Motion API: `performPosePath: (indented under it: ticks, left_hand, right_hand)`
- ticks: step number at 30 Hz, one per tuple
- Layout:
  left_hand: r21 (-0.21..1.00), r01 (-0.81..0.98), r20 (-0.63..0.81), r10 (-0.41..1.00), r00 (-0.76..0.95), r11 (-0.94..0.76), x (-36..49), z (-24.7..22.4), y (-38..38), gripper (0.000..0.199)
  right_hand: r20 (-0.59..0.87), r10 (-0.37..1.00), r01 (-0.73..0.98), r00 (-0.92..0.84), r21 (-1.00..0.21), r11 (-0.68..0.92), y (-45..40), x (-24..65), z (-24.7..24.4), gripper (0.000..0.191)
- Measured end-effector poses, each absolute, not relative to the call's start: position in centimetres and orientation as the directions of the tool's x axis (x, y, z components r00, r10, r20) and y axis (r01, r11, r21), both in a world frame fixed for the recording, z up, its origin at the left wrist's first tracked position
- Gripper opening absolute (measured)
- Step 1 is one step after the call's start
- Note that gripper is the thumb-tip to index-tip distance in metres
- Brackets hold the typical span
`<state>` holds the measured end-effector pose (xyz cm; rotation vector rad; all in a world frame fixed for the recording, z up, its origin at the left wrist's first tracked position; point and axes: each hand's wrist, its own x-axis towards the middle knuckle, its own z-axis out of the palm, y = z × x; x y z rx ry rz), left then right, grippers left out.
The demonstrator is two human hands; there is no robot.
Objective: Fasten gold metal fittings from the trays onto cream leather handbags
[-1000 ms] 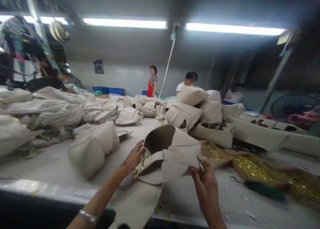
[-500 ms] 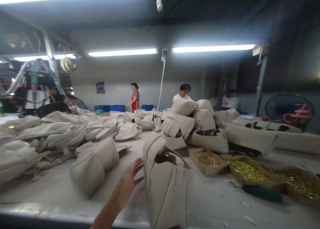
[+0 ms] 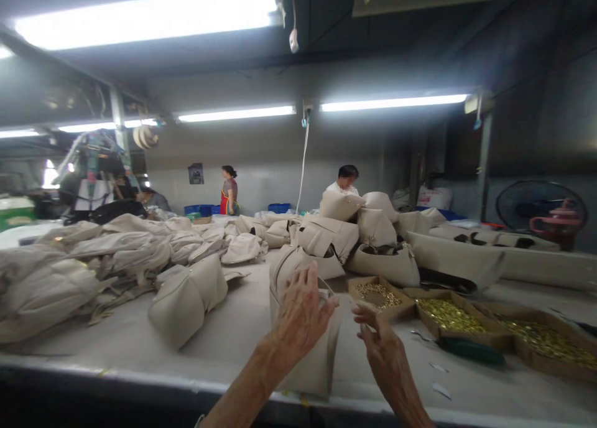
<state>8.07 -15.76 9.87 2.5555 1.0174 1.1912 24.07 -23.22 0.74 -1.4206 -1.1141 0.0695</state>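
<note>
The left hand [image 3: 302,313] is spread wide, palm down over a beige bag [image 3: 310,375]; whether the palm presses on it cannot be told. The right hand [image 3: 385,344] is just beside the bag's right side, its fingers loosely bent and slightly parted, the fingertips pointing towards the bag. The bag lies lengthwise, its lower end at the near edge of the surface [image 3: 125,344].

Left of it, set back from that edge, is a second beige bag [image 3: 189,303]. Right of the right hand lies a tool with a green handle [image 3: 473,351], with white scraps [image 3: 441,390] closer to the near edge. Behind the tool, three boxes of gold-coloured pieces run towards the right edge: the first box [image 3: 402,310], the middle box [image 3: 423,318] and the last box [image 3: 541,364]. Further towards the far edge, more beige bags [image 3: 331,229] are heaped.
</note>
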Motion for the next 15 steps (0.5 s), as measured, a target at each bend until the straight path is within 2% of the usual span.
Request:
performPosePath:
  ticks: [2,7,9,12,15]
  left_hand:
    - [0.495,0.501,0.577,0.7,0.421,-0.71,7.8,9.2,-16.0,0.062]
    - [0.646,0.4,0.57,0.76,0.314,-0.65,6.3,7.0,-16.0,0.033]
    - [0.715,0.314,0.56,0.781,0.278,-0.625,6.4,6.4,-15.9,0.041]
    - [0.786,0.183,0.543,0.801,0.25,-0.59,6.9,5.2,-15.4,0.053]
    - [0.817,0.105,0.527,0.808,0.264,-0.568,7.0,4.1,-14.5,0.059]
  right_hand:
    - [0.517,0.698,0.526,0.496,-0.818,0.232,-22.2,25.1,-0.2,0.036]
    - [0.374,0.826,0.416,0.422,-0.889,0.19,-20.3,25.1,-4.9,0.045]
    - [0.393,0.828,0.427,0.4,-0.879,0.211,-19.1,25.3,-5.3,0.048]
    - [0.535,0.779,0.555,0.328,-0.776,0.3,-16.9,25.8,-3.5,0.051]
    - [0.695,0.711,0.735,0.11,-0.538,0.413,-14.9,26.0,-0.2,0.048]
